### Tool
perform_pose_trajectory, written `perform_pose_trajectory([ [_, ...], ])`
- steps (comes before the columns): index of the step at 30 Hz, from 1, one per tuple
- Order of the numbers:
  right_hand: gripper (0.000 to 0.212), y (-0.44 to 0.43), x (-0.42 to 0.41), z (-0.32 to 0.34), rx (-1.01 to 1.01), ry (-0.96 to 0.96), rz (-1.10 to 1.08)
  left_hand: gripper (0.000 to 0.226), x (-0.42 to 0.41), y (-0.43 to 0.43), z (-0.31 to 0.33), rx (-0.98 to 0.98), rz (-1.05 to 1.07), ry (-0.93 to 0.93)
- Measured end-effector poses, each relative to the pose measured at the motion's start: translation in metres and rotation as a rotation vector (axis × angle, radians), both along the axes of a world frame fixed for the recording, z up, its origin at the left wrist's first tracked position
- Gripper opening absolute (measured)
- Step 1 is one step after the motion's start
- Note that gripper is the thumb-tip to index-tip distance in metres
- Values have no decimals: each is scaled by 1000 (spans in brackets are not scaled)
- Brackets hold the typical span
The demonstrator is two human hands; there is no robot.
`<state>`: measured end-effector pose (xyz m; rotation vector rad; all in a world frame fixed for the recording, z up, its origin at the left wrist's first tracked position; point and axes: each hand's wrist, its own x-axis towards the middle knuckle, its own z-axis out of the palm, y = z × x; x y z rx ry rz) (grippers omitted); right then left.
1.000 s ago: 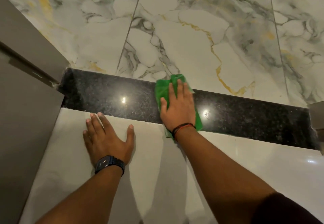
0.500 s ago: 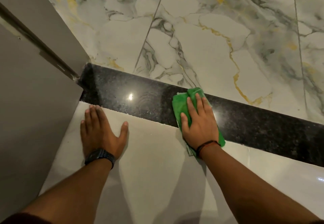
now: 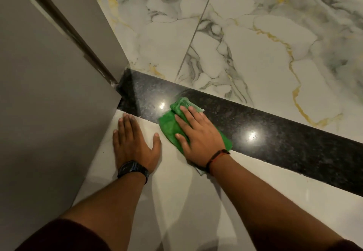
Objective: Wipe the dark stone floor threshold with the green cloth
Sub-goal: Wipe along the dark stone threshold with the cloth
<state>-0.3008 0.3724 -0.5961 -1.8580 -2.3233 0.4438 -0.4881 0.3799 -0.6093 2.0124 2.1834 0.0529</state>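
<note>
A dark speckled stone threshold [image 3: 284, 144] runs as a strip from the door frame at left down to the right edge. My right hand [image 3: 198, 138] lies flat on the green cloth [image 3: 169, 126], pressing it onto the threshold near its left part; the cloth's near edge overlaps the pale tile. My left hand [image 3: 133, 142] rests flat, fingers apart, on the pale tile just in front of the threshold, close beside the cloth and holding nothing. A dark watch sits on the left wrist, a thin band on the right.
A grey door frame and wall [image 3: 49, 93] rise at the left, meeting the threshold's end. White marble tiles with grey and gold veins [image 3: 255, 44] lie beyond the strip. Pale glossy tile [image 3: 196, 211] lies under my arms.
My right hand has slid the cloth left along the threshold, closer to my left hand and the door frame. The view has shifted so the frame fills more of the left.
</note>
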Motion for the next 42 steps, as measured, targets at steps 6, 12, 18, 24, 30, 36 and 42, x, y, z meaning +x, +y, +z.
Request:
perform_pose_trajectory([
  [6,56,12,18,-4,33,-31,-194,93,0,3,-2,5,3,22],
  [12,58,61,-20,0,16,-33,-312,95,0,4,-1,-1,9,21],
  [18,57,69,-45,3,10,-56,66,96,-1,4,2,-39,-2,30],
  [24,51,51,-3,0,53,-6,112,106,-1,5,3,-26,-7,5],
  [30,57,72,-22,0,46,-47,-173,114,1,6,4,-56,14,1],
  [36,59,112,-75,2,18,-64,-71,119,5,5,10,-82,30,-1],
  [42,54,106,-76,5,-1,19,237,123,5,5,18,-107,29,-4],
])
